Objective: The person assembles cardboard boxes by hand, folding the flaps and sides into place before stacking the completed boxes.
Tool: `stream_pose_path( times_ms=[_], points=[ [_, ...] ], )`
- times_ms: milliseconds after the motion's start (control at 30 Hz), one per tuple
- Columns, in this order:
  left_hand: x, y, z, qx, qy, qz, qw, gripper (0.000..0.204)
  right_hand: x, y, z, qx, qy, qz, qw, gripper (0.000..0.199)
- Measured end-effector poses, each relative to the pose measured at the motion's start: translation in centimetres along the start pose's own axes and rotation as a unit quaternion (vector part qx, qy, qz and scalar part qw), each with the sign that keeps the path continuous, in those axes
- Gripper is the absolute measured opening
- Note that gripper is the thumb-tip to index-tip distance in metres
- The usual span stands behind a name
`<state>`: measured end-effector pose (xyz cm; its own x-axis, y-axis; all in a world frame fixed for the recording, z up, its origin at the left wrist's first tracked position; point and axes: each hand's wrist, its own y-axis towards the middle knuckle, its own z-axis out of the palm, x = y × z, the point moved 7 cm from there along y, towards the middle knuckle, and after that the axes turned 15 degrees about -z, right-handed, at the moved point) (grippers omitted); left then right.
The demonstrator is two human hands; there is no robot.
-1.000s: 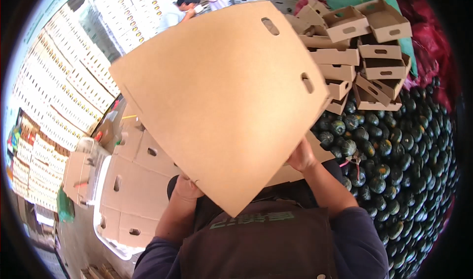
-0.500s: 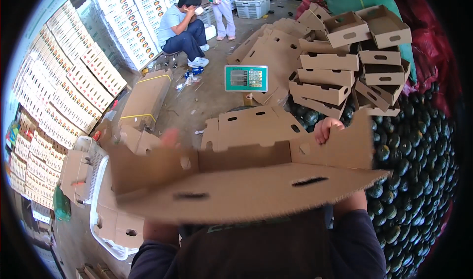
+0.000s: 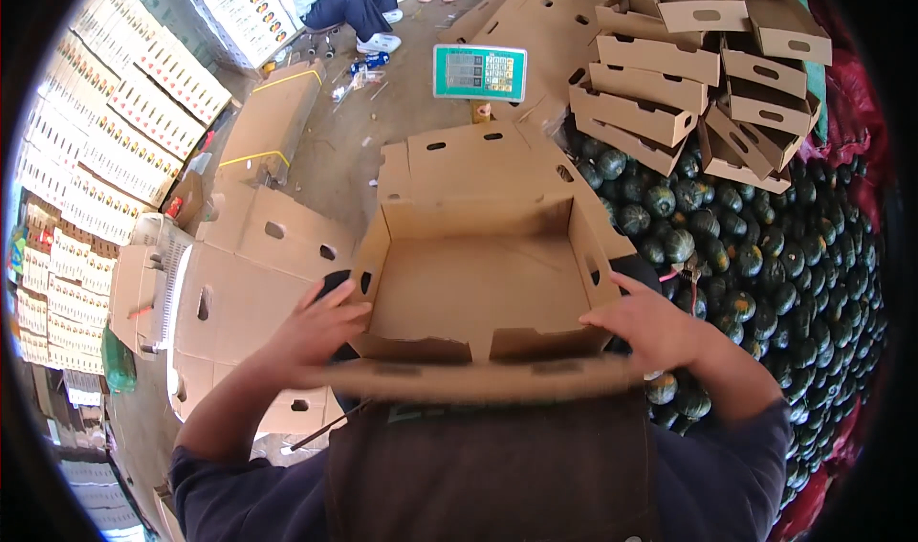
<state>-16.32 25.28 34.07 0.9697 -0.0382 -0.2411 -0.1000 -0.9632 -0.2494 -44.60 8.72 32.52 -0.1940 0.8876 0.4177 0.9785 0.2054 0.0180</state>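
Note:
A partly folded brown cardboard box (image 3: 469, 274) rests in front of my body, its inside facing up. The left, right and far walls stand up. Near flaps are folded at the front corners, and a blurred front panel (image 3: 478, 377) lies across the side nearest me. My left hand (image 3: 320, 327) grips the near left corner, fingers against the left wall. At the near right corner my right hand (image 3: 650, 324) holds the right wall, one finger reaching over inside. Parts of both hands' thumbs and palms are hard to make out.
Flat cardboard sheets (image 3: 239, 284) lie at left beside a white crate (image 3: 172, 245). A scale display (image 3: 479, 72) stands ahead. Open cardboard boxes (image 3: 660, 92) pile up at far right, above many dark green squashes (image 3: 746, 255). A person (image 3: 349, 1) sits at the back.
The box has come down from its raised, tilted position and sits lower, its inside showing. Both my hands have moved from its far side to the near corners. The view has tilted downward.

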Motion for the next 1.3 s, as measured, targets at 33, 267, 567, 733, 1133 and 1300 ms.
stream_pose_path(
  times_ms=[33,267,567,733,1133,1300],
  points=[
    [1.6,0.5,1.1,-0.005,-0.108,0.029,0.994,0.039,-0.6,1.0,-0.3,-0.047,0.127,-0.015,0.991,0.040],
    [4.6,4.0,3.4,-0.354,-0.734,-0.122,0.567,0.031,-7.0,-2.4,4.6,-0.652,0.343,0.178,0.653,0.051],
    [-3.2,8.6,1.7,0.184,0.024,-0.054,0.981,0.052,-4.1,5.3,3.1,0.211,0.188,0.171,0.944,0.052],
    [0.8,7.6,11.2,0.460,-0.109,-0.064,0.879,0.055,-4.7,8.5,9.8,0.214,0.499,0.110,0.832,0.033],
    [-3.2,7.9,-3.4,-0.005,-0.234,-0.025,0.972,0.038,0.3,-0.3,-0.9,-0.058,-0.007,0.101,0.993,0.020],
    [8.3,6.7,5.4,-0.167,-0.294,-0.221,0.915,0.060,-2.3,-6.0,-14.0,-0.169,-0.391,0.230,0.875,0.011]
  ],
)
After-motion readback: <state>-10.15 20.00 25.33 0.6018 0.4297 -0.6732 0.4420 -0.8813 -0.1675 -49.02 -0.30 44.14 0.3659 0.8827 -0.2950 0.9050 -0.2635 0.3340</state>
